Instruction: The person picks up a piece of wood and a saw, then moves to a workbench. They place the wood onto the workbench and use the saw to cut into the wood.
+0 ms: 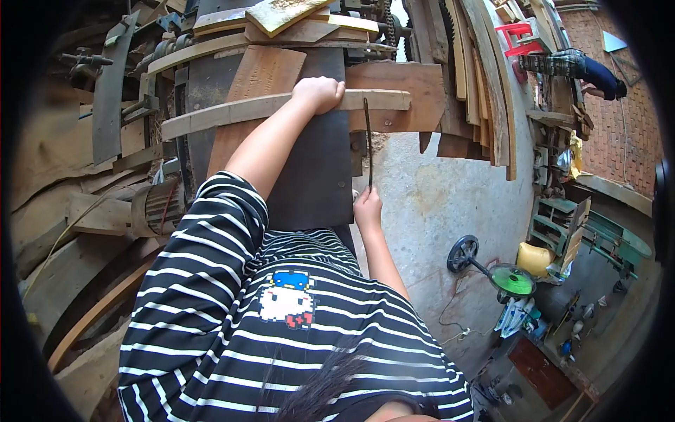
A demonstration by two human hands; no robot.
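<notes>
My left hand (320, 95) is closed over the top of a long, slightly curved wooden strip (232, 114). The strip lies crosswise over a dark board (309, 165) and brown planks, its right end reaching past the board. My right hand (368, 209), lower and to the right beside the board's edge, grips a long, thin, dark tool (369, 144). This tool points away from me, its far tip overlapping the strip near its right end. Its narrow shape leaves its exact kind unclear, and my fingers hide the grip.
Stacked planks (485, 91) stand to the right of the bench, with more wood piled behind. A motor (156, 208) sits at left. On the concrete floor are a fan (512, 280), a yellow container (534, 259) and a green machine (598, 228). Another person (594, 74) bends over at far right.
</notes>
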